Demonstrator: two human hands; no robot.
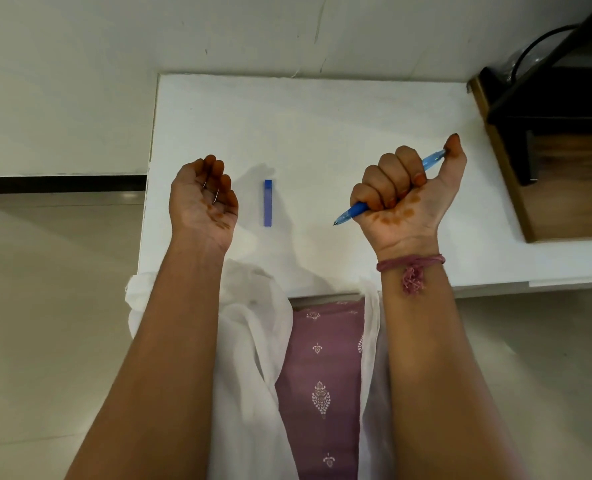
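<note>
Forearms rise over the white table, right hand fisted round a pen whose tip slants down-left toward the blue case, which lies flat, pointing away, nearer the loosely curled, empty-looking left hand.

Right hand fisted round blue pen, left hand palm up, blue case between

I read no text, label or number; the pen possibly carries print, too blurred to resolve.
</note>
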